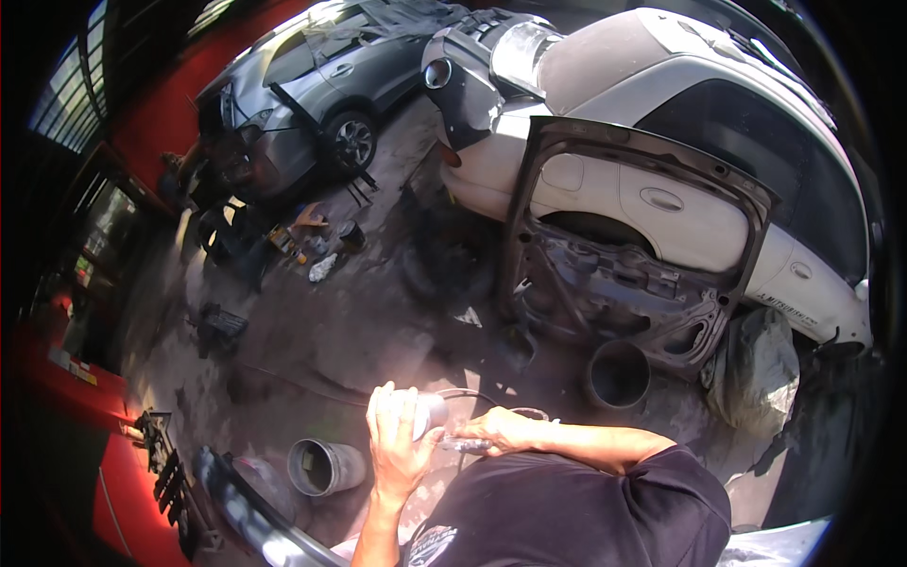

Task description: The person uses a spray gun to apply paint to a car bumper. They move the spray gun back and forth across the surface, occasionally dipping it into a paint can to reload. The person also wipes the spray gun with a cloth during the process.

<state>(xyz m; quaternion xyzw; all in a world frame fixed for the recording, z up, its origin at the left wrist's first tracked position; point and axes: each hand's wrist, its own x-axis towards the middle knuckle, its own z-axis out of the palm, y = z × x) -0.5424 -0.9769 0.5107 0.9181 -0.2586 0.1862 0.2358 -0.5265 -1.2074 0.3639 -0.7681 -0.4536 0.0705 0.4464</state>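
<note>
My left hand (397, 430) is raised in front of my body, its fingers wrapped round a whitish, rounded cup-like piece (433, 412). Close beside it on the right, my right hand (507, 431) is closed on a metal hand tool (467, 444), mostly covered by the fingers. A thin dark hose (461, 391) curves just beyond both hands. Whether the tool and the whitish piece are joined cannot be made out.
A bucket (326, 467) stands left of my left arm. Ahead are a dark tailgate frame (642, 307), a dark round container (618, 373) and a plastic-wrapped bundle (761, 369). A white car (605, 180) and a grey car (312, 71) stand beyond. Cans and tools (288, 244) lie on the floor.
</note>
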